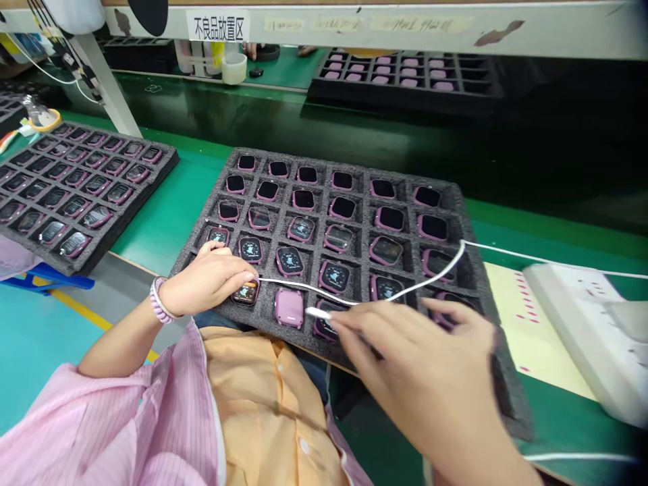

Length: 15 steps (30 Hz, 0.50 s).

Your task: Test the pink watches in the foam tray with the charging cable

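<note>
In a dark grey foam tray (458, 196) lie several purple-framed smartwatches, some with dark screens and others with lit dials. My left hand (215, 280) is closed at the tray's near left, its thumb and fingertips at a white cable (298, 285) just above a watch with an orange-lit screen (246, 293). Between the two hands a purple watch (289, 308) lies back side up. My right hand (415, 358) pinches a white cable end (318, 313) just right of that watch, covering part of the tray's near right corner.
A second foam tray of watches (175, 158) sits at the left. To the right are a white power strip (567, 324) and a yellow sheet with red marks (526, 317). Across the front runs a shelf beam (324, 27); another watch tray (405, 101) and a tape roll (233, 67) stand beyond.
</note>
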Each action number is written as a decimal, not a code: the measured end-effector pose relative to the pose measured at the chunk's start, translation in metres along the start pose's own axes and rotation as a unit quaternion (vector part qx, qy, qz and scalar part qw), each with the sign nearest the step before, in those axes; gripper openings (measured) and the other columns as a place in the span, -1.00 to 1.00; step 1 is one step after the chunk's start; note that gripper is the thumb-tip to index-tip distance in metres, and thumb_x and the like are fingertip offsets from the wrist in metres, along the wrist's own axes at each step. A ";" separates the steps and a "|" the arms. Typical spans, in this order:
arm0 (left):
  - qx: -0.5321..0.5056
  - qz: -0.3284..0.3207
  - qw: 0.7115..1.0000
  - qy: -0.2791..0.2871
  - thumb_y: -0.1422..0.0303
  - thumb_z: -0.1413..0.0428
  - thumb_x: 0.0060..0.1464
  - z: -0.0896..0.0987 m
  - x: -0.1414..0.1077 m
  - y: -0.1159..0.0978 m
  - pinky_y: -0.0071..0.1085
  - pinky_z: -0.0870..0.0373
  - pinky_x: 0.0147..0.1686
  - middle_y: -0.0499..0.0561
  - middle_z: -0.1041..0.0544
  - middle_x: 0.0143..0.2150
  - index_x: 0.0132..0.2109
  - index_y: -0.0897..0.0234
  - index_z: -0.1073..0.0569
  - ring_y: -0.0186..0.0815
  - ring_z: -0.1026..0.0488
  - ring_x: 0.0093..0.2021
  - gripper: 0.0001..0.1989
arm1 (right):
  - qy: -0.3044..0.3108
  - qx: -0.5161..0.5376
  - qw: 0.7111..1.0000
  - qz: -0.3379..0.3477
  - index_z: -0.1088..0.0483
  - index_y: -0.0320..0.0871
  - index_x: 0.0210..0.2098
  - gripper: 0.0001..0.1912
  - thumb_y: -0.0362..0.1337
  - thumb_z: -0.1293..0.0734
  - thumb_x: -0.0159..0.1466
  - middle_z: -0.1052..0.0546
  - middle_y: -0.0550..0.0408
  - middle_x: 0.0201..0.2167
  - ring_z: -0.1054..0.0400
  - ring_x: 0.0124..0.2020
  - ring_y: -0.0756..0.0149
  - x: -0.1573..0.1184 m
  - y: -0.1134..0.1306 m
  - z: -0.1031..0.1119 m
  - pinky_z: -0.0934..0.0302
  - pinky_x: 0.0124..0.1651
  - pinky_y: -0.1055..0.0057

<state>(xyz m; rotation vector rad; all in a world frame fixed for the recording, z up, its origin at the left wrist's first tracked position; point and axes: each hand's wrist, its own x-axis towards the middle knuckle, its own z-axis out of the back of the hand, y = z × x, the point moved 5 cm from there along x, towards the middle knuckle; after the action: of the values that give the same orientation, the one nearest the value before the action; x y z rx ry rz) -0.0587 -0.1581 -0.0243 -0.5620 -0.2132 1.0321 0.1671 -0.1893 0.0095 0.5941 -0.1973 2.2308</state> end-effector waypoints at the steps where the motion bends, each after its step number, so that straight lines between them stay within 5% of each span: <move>1: 0.000 -0.001 1.000 -0.002 0.24 0.21 0.44 0.000 0.000 0.000 -0.15 0.08 0.21 -0.01 -0.61 -0.07 -0.04 0.23 -0.51 -0.27 -0.40 -0.14 -0.59 | 0.011 0.024 0.999 0.022 -0.44 -0.11 -0.37 -0.51 -0.27 -0.03 0.58 -0.56 0.16 -0.40 -0.41 -0.39 0.25 0.002 0.006 -0.005 0.10 0.04 0.10; 9: -0.009 -0.013 1.000 -0.006 0.22 0.22 0.44 -0.001 -0.001 0.000 -0.18 0.06 0.19 -0.01 -0.61 -0.09 -0.07 0.25 -0.51 -0.28 -0.40 -0.16 -0.58 | 0.034 0.102 0.993 0.047 -0.45 -0.14 -0.33 -0.53 -0.29 -0.02 0.58 -0.54 0.18 -0.42 -0.42 -0.42 0.32 0.013 0.011 -0.016 0.11 0.08 0.13; 15: 0.002 -0.010 1.000 0.002 0.22 0.23 0.44 0.000 0.000 -0.002 -0.17 0.05 0.18 -0.01 -0.61 -0.12 -0.07 0.24 -0.52 -0.28 -0.38 -0.19 -0.56 | 0.027 -0.003 0.998 0.055 -0.49 -0.18 -0.33 -0.48 -0.34 0.01 0.56 -0.48 0.11 -0.43 -0.36 -0.44 0.28 0.019 0.005 -0.036 0.13 0.04 0.12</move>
<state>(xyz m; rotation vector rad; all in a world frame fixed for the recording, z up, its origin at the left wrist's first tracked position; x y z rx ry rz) -0.0572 -0.1585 -0.0233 -0.5563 -0.2125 1.0112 0.1401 -0.1686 -0.0131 0.5310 -0.2138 2.3483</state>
